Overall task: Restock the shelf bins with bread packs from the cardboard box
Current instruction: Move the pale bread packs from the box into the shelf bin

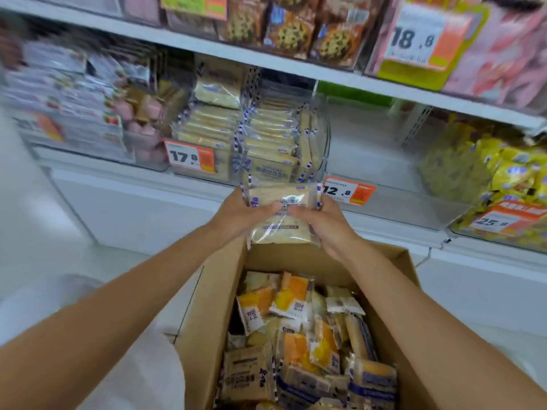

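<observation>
Holding a clear-wrapped bread pack (282,214) between them, the left hand (239,213) and the right hand (324,223) gripped its two sides, thumbs pressed over the front of the wrapper and the other fingers hidden behind it. The pack hung above the far edge of the open cardboard box (207,306) and just below the clear shelf bin (321,134) already stacked with matching packs. Print on the held wrapper was too blurred to read. Inside the box lay a jumble of orange-and-white and pale bread packs (299,329); the box's near end was cut off by the frame's bottom edge. Beside the filled bin, to its right, a bin behind the "12.8" price tag (349,190) looked bare. Left of the filled bin, motion blur smeared the packages (68,108) beyond recognition. Yellow packs (488,173) sat far right, partly cropped.
</observation>
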